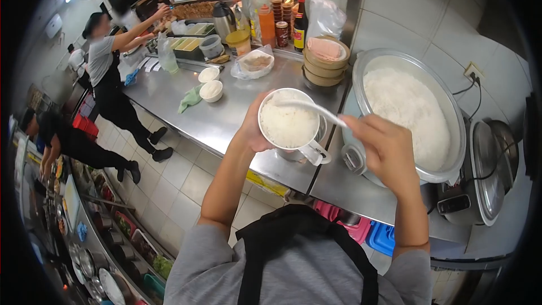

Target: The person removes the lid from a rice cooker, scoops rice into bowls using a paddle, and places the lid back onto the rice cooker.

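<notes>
My left hand (257,127) is wrapped round the side of a white handled cup (309,152) filled with rice (285,126). A white rice paddle (313,104) is gripped by its handle in my right hand (384,147), its blade lying over the rice at the cup's top. Right of the cup stands a large open rice cooker (361,87) full of white rice (403,113). Below the cup, a metal container on the counter is partly hidden. Two small white bowls of rice (211,90) (209,74) sit further left on the steel counter (186,121).
A green cloth (191,99) lies beside the bowls. Stacked bamboo-like containers (324,68), a plastic-wrapped tray (254,63) and sauce bottles (300,25) stand behind. A cooker lid (488,164) is at the right. Co-workers (107,79) (73,144) stand at the left.
</notes>
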A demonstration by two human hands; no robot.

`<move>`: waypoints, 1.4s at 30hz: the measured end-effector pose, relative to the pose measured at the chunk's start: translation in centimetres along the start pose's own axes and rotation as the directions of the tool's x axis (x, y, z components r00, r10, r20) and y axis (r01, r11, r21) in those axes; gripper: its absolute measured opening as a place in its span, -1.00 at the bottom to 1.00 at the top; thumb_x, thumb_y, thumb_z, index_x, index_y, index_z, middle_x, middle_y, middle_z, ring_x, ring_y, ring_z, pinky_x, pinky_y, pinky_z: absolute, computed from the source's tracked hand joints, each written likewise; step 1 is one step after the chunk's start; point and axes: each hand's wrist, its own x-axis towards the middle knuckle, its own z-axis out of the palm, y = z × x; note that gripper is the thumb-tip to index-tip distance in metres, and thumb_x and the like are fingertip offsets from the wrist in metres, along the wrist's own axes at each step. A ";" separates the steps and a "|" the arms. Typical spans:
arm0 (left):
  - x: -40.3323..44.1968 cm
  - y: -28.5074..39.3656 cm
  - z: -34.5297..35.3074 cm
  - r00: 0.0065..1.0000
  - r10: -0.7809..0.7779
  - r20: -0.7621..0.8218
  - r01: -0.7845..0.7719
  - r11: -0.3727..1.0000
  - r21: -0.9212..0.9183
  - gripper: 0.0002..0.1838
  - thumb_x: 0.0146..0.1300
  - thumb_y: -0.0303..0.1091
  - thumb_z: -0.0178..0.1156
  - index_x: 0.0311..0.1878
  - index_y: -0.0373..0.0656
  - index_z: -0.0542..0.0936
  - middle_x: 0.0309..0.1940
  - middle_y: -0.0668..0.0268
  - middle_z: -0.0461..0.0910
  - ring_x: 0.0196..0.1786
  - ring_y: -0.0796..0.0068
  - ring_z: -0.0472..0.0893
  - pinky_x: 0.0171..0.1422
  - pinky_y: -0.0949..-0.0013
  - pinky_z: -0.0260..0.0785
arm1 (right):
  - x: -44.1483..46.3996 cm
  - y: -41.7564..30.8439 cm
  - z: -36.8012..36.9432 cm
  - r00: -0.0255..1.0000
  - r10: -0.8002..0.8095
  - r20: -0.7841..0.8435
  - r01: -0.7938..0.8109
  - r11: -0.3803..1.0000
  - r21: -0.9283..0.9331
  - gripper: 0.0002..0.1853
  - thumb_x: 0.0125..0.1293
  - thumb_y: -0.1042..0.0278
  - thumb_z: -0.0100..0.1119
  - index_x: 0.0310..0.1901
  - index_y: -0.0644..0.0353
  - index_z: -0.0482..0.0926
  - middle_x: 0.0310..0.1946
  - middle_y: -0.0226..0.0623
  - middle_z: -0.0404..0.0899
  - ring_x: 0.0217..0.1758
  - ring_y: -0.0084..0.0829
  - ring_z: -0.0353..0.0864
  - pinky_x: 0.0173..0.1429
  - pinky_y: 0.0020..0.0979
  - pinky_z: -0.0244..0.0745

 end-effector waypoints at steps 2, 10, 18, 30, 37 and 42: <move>-0.8 0.0 -0.3 0.991 -0.062 0.119 0.067 0.997 -0.036 -0.32 0.21 0.23 -0.27 0.14 -0.11 0.41 0.02 0.12 0.50 -0.07 0.06 0.58 -0.31 -0.07 0.54 | -0.8 -0.4 1.2 0.999 -0.035 0.022 0.035 0.999 -0.005 -0.46 -0.17 0.66 0.02 -0.06 0.00 0.58 -0.51 -0.40 0.46 -0.49 -0.33 0.48 -0.44 -0.36 0.37; -3.1 -1.8 -1.8 0.995 -0.041 -0.091 0.034 0.996 -0.081 -0.31 0.20 0.20 -0.28 0.19 -0.12 0.36 0.01 0.06 0.50 -0.15 -0.09 0.59 -0.47 -0.03 0.56 | -2.4 0.1 3.1 0.995 -0.086 0.055 0.080 0.992 0.095 -0.46 -0.20 0.66 0.03 -0.09 -0.01 0.59 -0.48 -0.42 0.48 -0.48 -0.35 0.49 -0.45 -0.39 0.37; -4.7 -2.2 -0.3 0.981 0.050 -0.188 -0.036 0.996 0.078 -0.35 0.21 0.19 -0.31 0.13 -0.09 0.41 -0.07 0.17 0.55 -0.19 0.05 0.62 -0.43 0.03 0.56 | 0.1 -0.5 5.5 0.985 -0.147 0.091 0.142 0.988 0.053 -0.53 -0.10 0.59 0.07 -0.08 -0.06 0.58 -0.50 -0.41 0.43 -0.46 -0.36 0.50 -0.42 -0.36 0.38; -6.4 -3.7 0.0 0.879 0.306 -0.366 -0.332 0.943 -0.008 -0.47 0.25 0.04 -0.26 0.04 -0.16 0.43 -0.13 0.14 0.55 -0.19 0.11 0.62 -0.49 0.05 0.59 | -0.5 0.4 7.5 0.994 0.107 0.000 -0.097 0.906 0.413 -0.62 0.04 0.56 0.06 -0.06 0.06 0.57 -0.45 -0.32 0.50 -0.44 -0.25 0.53 -0.39 -0.28 0.38; -5.7 -5.5 -1.5 0.796 0.405 -0.451 -0.464 0.885 -0.025 -0.40 0.20 0.15 -0.32 0.09 -0.05 0.41 -0.04 0.19 0.51 -0.11 0.09 0.57 -0.35 0.01 0.49 | -3.1 -1.4 11.7 0.971 0.233 0.051 -0.227 0.843 0.487 -0.61 0.09 0.58 0.00 0.01 0.16 0.50 -0.43 -0.24 0.51 -0.43 -0.20 0.53 -0.39 -0.29 0.39; -6.2 -6.5 -1.9 0.766 0.409 -0.496 -0.476 0.880 -0.010 -0.35 0.17 0.22 -0.34 0.12 -0.03 0.40 0.04 0.22 0.47 0.02 0.10 0.51 -0.18 -0.04 0.42 | -3.5 -2.1 11.7 0.999 0.034 0.025 -0.041 0.886 0.462 -0.54 0.01 0.58 0.01 0.03 0.08 0.49 -0.47 -0.30 0.46 -0.46 -0.24 0.51 -0.41 -0.29 0.39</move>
